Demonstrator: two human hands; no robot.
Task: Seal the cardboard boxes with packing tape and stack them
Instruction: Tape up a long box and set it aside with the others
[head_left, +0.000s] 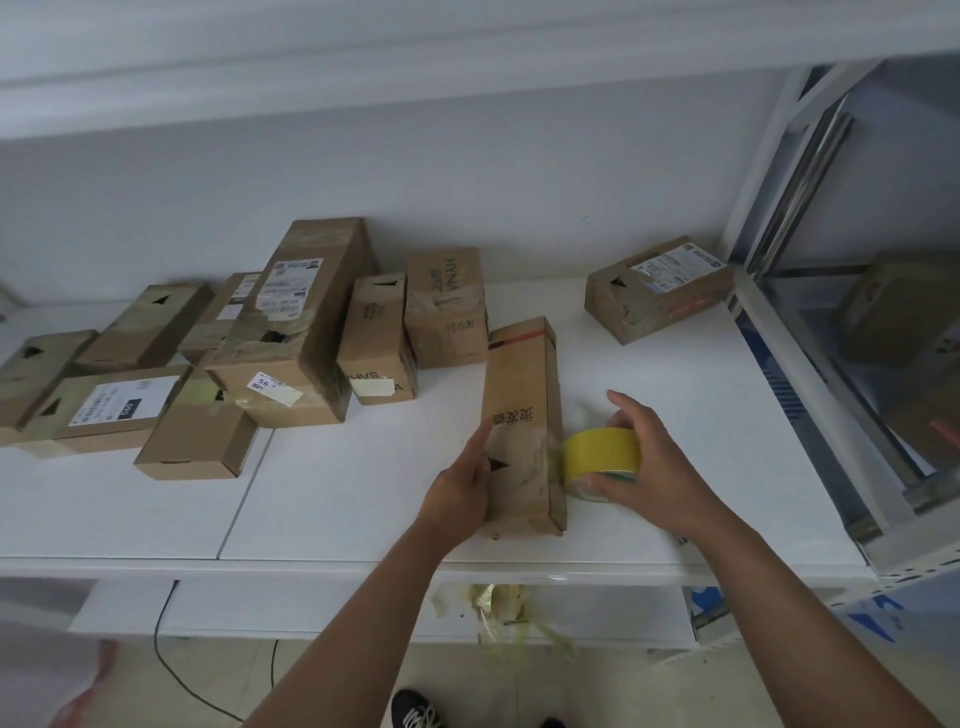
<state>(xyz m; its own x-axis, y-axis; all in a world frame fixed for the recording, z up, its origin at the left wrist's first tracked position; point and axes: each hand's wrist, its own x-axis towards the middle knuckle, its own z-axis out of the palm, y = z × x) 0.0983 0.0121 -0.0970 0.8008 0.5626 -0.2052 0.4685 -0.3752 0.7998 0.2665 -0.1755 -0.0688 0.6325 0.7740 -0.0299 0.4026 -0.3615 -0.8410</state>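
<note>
A long narrow cardboard box (522, 410) lies on the white shelf (332, 499) in front of me. My left hand (462, 480) rests flat against its left side with straight fingers. My right hand (644, 462) grips a roll of yellow packing tape (600, 457) held against the box's right side, where a strip of tape runs onto the cardboard. A heap of several cardboard boxes (291, 332) lies at the left, some leaning on others. One more box (657, 288) sits alone at the back right.
A metal shelf frame (810, 364) borders the shelf on the right. Crumpled tape scraps (498, 603) hang under the front edge. A black cable (166, 660) runs over the floor, and a dark shoe (415, 712) shows below.
</note>
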